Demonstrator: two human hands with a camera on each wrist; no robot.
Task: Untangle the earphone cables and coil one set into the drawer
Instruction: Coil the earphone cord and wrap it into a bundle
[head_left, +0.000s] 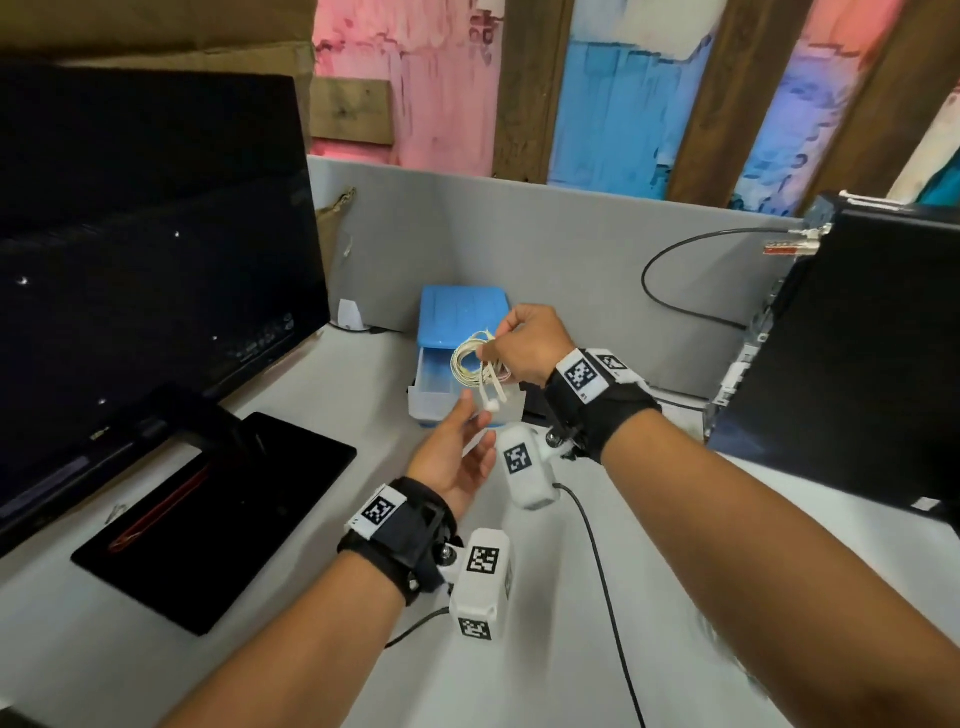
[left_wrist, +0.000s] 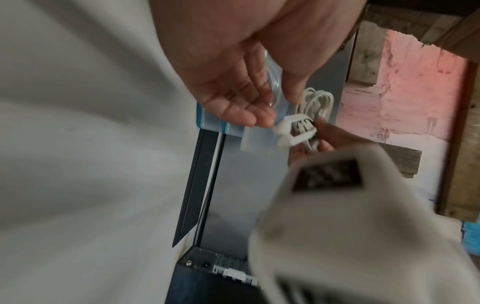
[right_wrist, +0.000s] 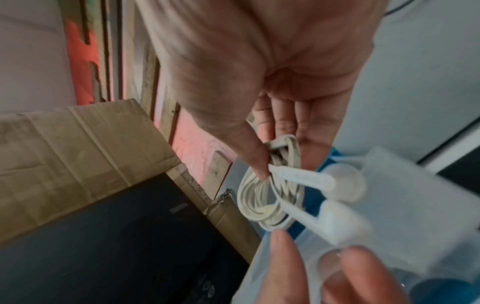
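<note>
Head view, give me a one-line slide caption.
Right hand pinches coiled white earphones above the open drawer; left hand open below.

Head view looks down from above; both wrist views closely share the coiled earphones (left_wrist: 315, 111)

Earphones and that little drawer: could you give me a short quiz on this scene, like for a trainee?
1. True or false: the coiled earphones already lie in the drawer.
2. Which of the hands pinches the coil: A left, B right, C both?
3. Fill in: the drawer box's lid is ____ in colour.

Key: 1 false, held above the open drawer; 2 B; 3 blue.
</note>
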